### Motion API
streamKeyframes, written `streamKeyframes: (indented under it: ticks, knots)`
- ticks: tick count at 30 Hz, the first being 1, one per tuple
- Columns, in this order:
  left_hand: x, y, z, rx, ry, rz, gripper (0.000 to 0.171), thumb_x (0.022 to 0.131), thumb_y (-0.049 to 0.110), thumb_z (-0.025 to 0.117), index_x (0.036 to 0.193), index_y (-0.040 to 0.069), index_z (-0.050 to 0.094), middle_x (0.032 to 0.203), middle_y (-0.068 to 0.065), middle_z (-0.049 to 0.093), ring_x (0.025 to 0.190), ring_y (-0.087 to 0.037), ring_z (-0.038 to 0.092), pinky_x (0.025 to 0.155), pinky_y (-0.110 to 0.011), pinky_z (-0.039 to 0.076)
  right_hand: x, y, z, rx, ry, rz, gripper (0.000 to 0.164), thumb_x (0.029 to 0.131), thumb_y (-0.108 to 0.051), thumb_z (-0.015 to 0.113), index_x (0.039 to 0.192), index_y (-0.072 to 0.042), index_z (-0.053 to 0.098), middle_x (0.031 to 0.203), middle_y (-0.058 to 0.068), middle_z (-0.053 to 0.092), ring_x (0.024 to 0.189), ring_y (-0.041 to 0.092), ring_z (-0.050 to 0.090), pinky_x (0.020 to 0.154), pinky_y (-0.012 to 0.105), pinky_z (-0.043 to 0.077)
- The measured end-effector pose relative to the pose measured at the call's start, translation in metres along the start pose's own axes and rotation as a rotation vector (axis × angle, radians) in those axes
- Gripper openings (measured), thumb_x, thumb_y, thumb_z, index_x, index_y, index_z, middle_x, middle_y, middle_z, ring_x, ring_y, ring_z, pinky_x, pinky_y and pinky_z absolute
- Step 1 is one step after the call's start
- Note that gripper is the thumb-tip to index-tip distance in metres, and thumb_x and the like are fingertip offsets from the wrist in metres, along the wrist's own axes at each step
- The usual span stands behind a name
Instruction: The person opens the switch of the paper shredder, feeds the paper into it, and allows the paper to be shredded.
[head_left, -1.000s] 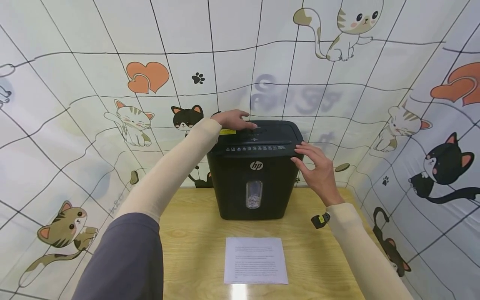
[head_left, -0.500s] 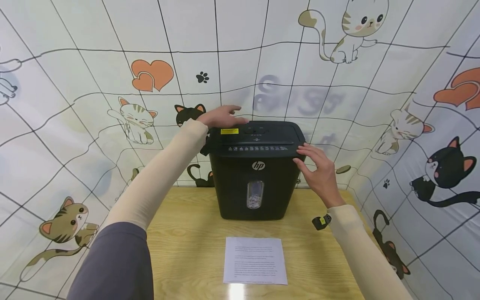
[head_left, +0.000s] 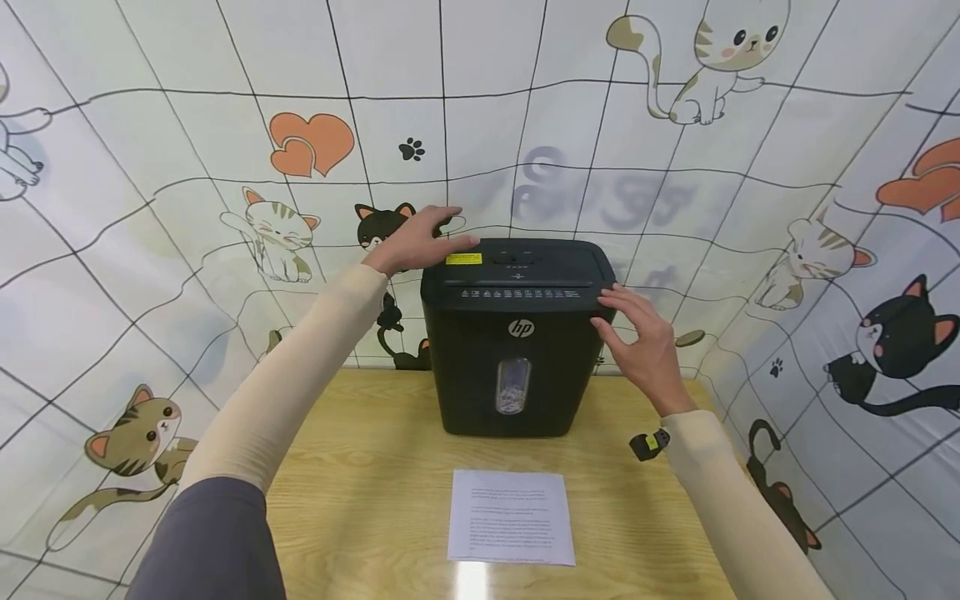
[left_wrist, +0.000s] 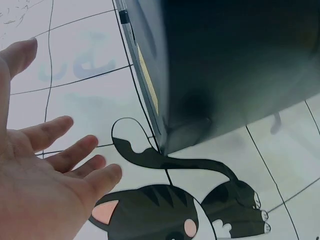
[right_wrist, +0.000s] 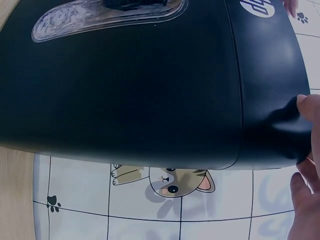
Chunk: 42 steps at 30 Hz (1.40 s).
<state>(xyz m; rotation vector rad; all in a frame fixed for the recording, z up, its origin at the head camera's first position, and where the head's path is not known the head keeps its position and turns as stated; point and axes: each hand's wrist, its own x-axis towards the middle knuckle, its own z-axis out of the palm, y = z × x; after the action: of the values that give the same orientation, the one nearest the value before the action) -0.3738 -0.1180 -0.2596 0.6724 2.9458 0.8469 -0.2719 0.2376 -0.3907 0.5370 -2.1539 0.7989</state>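
A black paper shredder (head_left: 480, 367) stands upright against the wall, with a white logo and a window (head_left: 513, 386) showing white shreds. My left hand (head_left: 423, 239) hovers at the lid's back left corner, fingers extended. In the left wrist view that hand (left_wrist: 50, 190) is apart from the shredder (left_wrist: 240, 65), with nothing held. My right hand (head_left: 643, 346) rests at the lid's right front corner, fingertips toward the top and thumb against the front. The right wrist view shows the thumb touching the casing (right_wrist: 150, 95), while a lower finger of that hand (right_wrist: 309, 215) stands off it.
A printed paper sheet (head_left: 512, 518) lies flat on the wooden table (head_left: 360, 467) in front of the shredder. Behind and beside stand walls covered with cat-patterned cloth (head_left: 480, 50). A yellow label (head_left: 463, 259) sits on the lid's left.
My left hand has moved left from the switch area on the shredder's lid to its back left corner, uncovering the yellow label. The right hand stays at its corner.
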Motion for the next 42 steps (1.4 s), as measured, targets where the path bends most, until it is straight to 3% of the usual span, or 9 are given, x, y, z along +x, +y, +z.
streamKeyframes:
  ticks: [5,14,21,30,36,42]
  knots:
    - [-0.016,-0.005,0.006,0.030,0.105,0.050,0.084,0.080,0.071,0.050,0.148,0.028,0.027,0.154,-0.001,0.022,0.141,-0.022,0.022,0.110,-0.050,0.025,-0.002,-0.001,-0.004,-0.006,-0.038,-0.001,0.043,0.083,-0.024,0.072,0.124,-0.015,0.061,0.132,0.003,0.056,0.131,0.018,0.044,0.105,0.040,0.036]
    - [-0.046,-0.020,0.019,-0.036,0.228,0.089,0.080,0.079,0.068,0.055,0.147,0.036,0.025,0.154,0.008,0.019,0.143,-0.017,0.014,0.110,-0.053,0.023,-0.007,-0.003,-0.009,-0.044,-0.111,-0.003,0.057,0.081,-0.032,0.073,0.133,-0.019,0.053,0.141,0.002,0.048,0.136,0.021,0.036,0.107,0.047,0.032]
    - [-0.068,-0.036,0.035,-0.061,0.325,0.107,0.087,0.078,0.065,0.060,0.148,0.033,0.022,0.155,0.004,0.017,0.142,-0.018,0.016,0.109,-0.054,0.024,-0.007,-0.006,-0.013,-0.077,-0.161,0.011,0.073,0.078,-0.037,0.075,0.142,-0.026,0.042,0.150,0.000,0.034,0.139,0.021,0.029,0.104,0.055,0.030]
    - [-0.096,-0.061,0.065,-0.080,0.381,0.072,0.094,0.073,0.066,0.065,0.147,0.042,0.012,0.156,0.009,0.008,0.144,-0.015,0.010,0.107,-0.058,0.025,-0.018,-0.004,-0.020,-0.040,-0.194,0.110,0.089,0.071,-0.044,0.079,0.146,-0.026,0.034,0.155,-0.009,0.021,0.142,0.020,0.022,0.102,0.060,0.029]
    - [-0.115,-0.080,0.094,-0.094,0.409,0.052,0.098,0.072,0.065,0.067,0.147,0.043,0.009,0.156,0.010,0.007,0.143,-0.015,0.010,0.106,-0.057,0.027,-0.033,0.004,-0.022,-0.052,-0.227,0.142,0.099,0.068,-0.046,0.081,0.148,-0.029,0.026,0.157,-0.005,0.016,0.143,0.023,0.018,0.104,0.062,0.023]
    - [-0.129,-0.097,0.121,-0.130,0.401,0.004,0.102,0.071,0.066,0.067,0.148,0.040,0.006,0.156,0.014,0.003,0.144,-0.015,0.009,0.107,-0.055,0.028,-0.051,0.012,-0.021,-0.075,-0.256,0.201,0.102,0.067,-0.049,0.080,0.149,-0.034,0.021,0.157,-0.010,0.012,0.143,0.025,0.017,0.105,0.063,0.021]
